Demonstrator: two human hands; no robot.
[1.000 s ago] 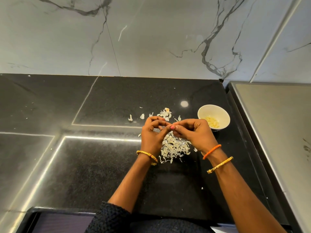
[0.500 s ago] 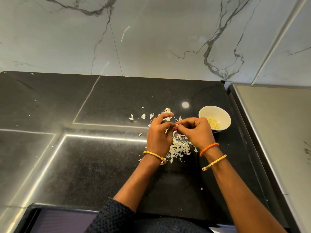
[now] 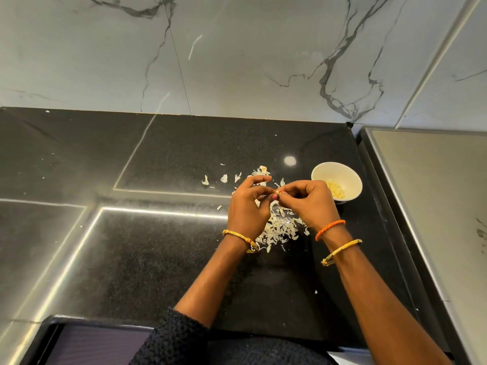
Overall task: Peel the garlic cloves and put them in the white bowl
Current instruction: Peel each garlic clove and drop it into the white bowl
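Observation:
Over a black counter (image 3: 163,248), my left hand (image 3: 247,206) and my right hand (image 3: 308,201) meet fingertip to fingertip. Between them they pinch a small pale garlic clove (image 3: 277,192), mostly hidden by the fingers. A white bowl (image 3: 336,172) stands just right of my right hand, with several peeled yellowish cloves (image 3: 336,193) inside. A heap of white garlic skins (image 3: 279,230) lies on the counter under and between the hands.
Loose skin flakes (image 3: 224,178) lie scattered left of and behind the hands. A marble wall (image 3: 237,54) closes off the back. A grey steel surface (image 3: 434,206) runs along the right, raised at its edge. The counter's front edge is near my body.
Both hands have shifted slightly to the right and toward the bowl while still working the clove between the fingertips. My left index finger has lifted and stretched out.

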